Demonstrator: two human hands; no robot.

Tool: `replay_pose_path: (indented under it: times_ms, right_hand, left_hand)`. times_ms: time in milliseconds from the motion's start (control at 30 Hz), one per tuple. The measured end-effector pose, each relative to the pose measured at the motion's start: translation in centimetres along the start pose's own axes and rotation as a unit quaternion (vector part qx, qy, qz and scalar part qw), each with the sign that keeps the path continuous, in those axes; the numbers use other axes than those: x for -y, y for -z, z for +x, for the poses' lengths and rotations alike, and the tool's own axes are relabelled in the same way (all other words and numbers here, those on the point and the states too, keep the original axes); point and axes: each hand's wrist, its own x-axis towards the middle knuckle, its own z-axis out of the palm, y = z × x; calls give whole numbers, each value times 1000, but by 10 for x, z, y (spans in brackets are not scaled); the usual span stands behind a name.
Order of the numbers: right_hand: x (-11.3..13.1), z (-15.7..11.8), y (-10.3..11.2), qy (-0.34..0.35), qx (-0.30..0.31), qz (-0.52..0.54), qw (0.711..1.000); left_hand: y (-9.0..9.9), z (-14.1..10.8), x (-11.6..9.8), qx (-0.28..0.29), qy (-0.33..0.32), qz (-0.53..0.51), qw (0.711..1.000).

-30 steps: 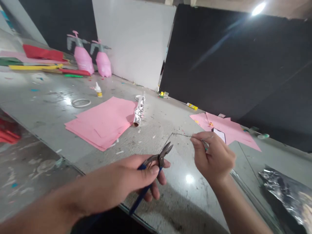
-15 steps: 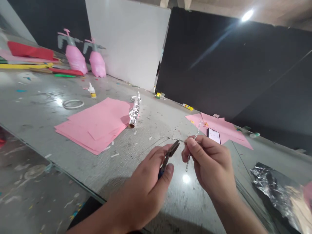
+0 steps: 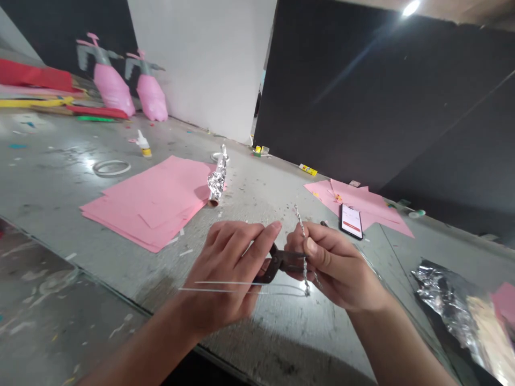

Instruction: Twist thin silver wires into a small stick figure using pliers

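Dark pliers are held in my left hand, their jaws pointing right and reaching the twisted wire. Between the thumb and fingers of my right hand is the twisted silver wire, which runs roughly upright. Two thin straight wire ends stretch left from its lower part, across the back of my left hand. My right fingertips are close to the jaw tips, and the exact contact there is partly hidden.
Pink sheets and a foil-wrapped roll lie ahead on the left. A phone rests by more pink paper. Silver foil packaging is at the right. Two pink spray bottles stand at the back left.
The pliers have turned from pointing up to pointing right, with their jaws now at the wire. The wire has turned, its thin ends now lower and over my left hand. The view has shifted slightly.
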Motion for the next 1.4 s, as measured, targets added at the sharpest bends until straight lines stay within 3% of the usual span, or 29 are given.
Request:
replay_pose_path:
  times_ms: [300, 600, 767, 967, 1133, 1233, 1333, 1400]
  right_hand:
    - [-5, -1, 4, 14, 46, -48, 998]
    - [-6, -1, 6, 33, 61, -26, 997]
    - [-9, -2, 3, 46, 42, -22, 998]
    - [-13, 1, -2, 60, 20, -15, 998]
    - [-21, 7, -5, 116, -28, -7, 993]
    - [-22, 7, -6, 175, -86, -78, 978]
    - [-20, 4, -8, 254, -151, -200, 934]
    - [-20, 3, -9, 299, -158, -251, 907]
  left_hand:
    - [1, -4, 3, -9, -37, 10, 999]
    - [1, -5, 2, -1, -40, -20, 999]
    - [1, -5, 3, -6, -32, -14, 999]
    - [-5, -9, 8, -54, -33, 19, 998]
    - [-14, -8, 8, -88, 15, -8, 996]
    - [-18, -8, 5, -77, 64, -38, 994]
    - [-21, -9, 2, -75, 78, -63, 992]
    - [-21, -10, 1, -75, 66, -74, 992]
